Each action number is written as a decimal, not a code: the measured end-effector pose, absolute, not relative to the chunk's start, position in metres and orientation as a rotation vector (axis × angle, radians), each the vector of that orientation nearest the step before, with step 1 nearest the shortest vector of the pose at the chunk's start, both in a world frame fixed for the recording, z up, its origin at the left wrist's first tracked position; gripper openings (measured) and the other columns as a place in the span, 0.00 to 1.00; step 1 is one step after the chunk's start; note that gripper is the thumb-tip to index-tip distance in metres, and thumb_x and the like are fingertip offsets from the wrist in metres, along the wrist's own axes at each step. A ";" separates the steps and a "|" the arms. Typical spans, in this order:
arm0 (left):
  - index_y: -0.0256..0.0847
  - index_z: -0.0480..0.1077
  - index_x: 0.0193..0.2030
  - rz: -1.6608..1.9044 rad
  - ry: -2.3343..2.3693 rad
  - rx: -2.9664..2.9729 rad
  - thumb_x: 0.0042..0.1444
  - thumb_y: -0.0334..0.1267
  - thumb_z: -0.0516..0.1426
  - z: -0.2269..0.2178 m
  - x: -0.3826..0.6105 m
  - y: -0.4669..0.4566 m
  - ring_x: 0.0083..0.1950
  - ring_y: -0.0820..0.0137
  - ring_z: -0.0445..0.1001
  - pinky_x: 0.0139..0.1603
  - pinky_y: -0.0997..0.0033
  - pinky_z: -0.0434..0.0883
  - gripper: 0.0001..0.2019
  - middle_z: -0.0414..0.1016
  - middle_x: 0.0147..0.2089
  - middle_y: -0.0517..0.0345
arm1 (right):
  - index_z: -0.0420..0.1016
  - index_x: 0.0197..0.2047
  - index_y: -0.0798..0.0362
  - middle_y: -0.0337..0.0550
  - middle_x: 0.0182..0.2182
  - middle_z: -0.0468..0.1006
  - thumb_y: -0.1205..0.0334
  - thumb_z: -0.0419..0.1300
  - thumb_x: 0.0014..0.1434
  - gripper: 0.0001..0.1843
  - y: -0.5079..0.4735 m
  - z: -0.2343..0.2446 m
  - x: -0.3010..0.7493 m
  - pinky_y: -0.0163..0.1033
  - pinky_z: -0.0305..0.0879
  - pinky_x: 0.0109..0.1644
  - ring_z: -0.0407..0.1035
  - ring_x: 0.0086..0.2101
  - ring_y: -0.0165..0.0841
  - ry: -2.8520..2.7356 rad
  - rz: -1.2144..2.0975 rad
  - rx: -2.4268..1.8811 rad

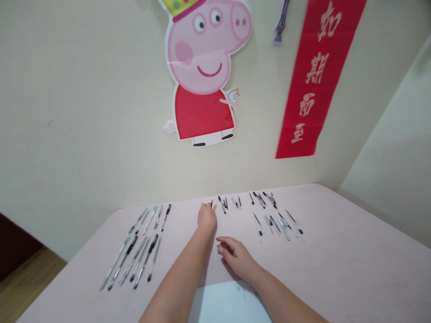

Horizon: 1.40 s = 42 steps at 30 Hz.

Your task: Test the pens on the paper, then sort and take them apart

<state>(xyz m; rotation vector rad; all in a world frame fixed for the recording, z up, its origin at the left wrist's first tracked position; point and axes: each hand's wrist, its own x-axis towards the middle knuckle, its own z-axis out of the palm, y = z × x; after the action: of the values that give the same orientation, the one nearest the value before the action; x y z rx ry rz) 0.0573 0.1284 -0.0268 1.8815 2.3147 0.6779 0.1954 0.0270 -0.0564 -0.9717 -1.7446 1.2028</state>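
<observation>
My left hand (206, 217) reaches to the back of the table, fingers closed around a small dark pen part (211, 204) whose tip shows above them. Most of that piece is hidden by the hand. Just right of it lie several taken-apart pen pieces (222, 204), dark and clear. Nearer to me, my right hand (237, 256) hovers over or rests on the cloth, index finger stretched out and the others loosely bent, with nothing visible in it. Below it is a pale sheet (229, 305) with a few small bits (245, 294) on it, too blurred to name.
Whole pens (144, 260) lie in two rows on the left of the pink-covered table (336, 269). More pen parts (278, 224) are grouped at the right. Behind stands a wall with a pig cutout (205, 112) and a red banner (313, 89).
</observation>
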 end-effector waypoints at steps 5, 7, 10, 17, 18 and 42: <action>0.34 0.68 0.49 0.665 2.343 1.837 0.64 0.42 0.43 -0.027 0.067 0.139 0.45 0.65 0.72 0.44 0.71 0.63 0.19 0.69 0.47 0.44 | 0.72 0.49 0.55 0.45 0.33 0.75 0.61 0.54 0.57 0.18 0.027 -0.056 0.194 0.37 0.68 0.35 0.68 0.30 0.31 -1.726 1.214 -0.966; 0.34 0.69 0.49 0.664 2.345 1.829 0.64 0.42 0.43 -0.027 0.070 0.142 0.45 0.65 0.72 0.44 0.71 0.64 0.19 0.69 0.47 0.44 | 0.72 0.49 0.55 0.45 0.32 0.75 0.60 0.54 0.57 0.18 0.027 -0.054 0.194 0.37 0.68 0.34 0.67 0.29 0.31 -1.725 1.220 -0.969; 0.34 0.68 0.50 0.663 2.352 1.817 0.63 0.42 0.43 -0.027 0.071 0.145 0.45 0.65 0.72 0.44 0.70 0.64 0.19 0.69 0.48 0.44 | 0.73 0.49 0.55 0.44 0.31 0.74 0.58 0.55 0.56 0.18 0.026 -0.053 0.194 0.37 0.68 0.33 0.67 0.28 0.31 -1.726 1.220 -0.977; 0.35 0.68 0.49 0.653 2.326 1.795 0.58 0.44 0.50 -0.027 0.065 0.139 0.49 0.60 0.71 0.49 0.67 0.64 0.17 0.66 0.50 0.43 | 0.72 0.49 0.54 0.43 0.31 0.73 0.57 0.55 0.57 0.19 0.026 -0.053 0.194 0.36 0.67 0.32 0.66 0.26 0.29 -1.702 1.260 -0.956; 0.35 0.68 0.50 0.656 2.305 1.799 0.57 0.43 0.52 -0.027 0.064 0.138 0.50 0.60 0.71 0.49 0.67 0.65 0.18 0.66 0.50 0.43 | 0.72 0.49 0.54 0.43 0.31 0.73 0.57 0.55 0.57 0.19 0.026 -0.053 0.194 0.36 0.67 0.32 0.66 0.27 0.29 -1.703 1.260 -0.960; 0.35 0.67 0.54 0.768 1.781 2.022 0.48 0.26 0.57 -0.032 0.022 0.140 0.52 0.66 0.69 0.56 0.68 0.62 0.24 0.70 0.52 0.48 | 0.72 0.49 0.56 0.45 0.32 0.74 0.60 0.54 0.56 0.19 0.027 -0.056 0.195 0.39 0.67 0.36 0.67 0.30 0.32 -1.758 1.175 -0.989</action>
<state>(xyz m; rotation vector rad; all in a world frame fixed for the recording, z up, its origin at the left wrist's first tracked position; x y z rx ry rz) 0.0216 0.1396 -0.0320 2.0224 1.7810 0.7679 0.1946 0.0274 -0.0561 -0.9894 -1.7584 1.1750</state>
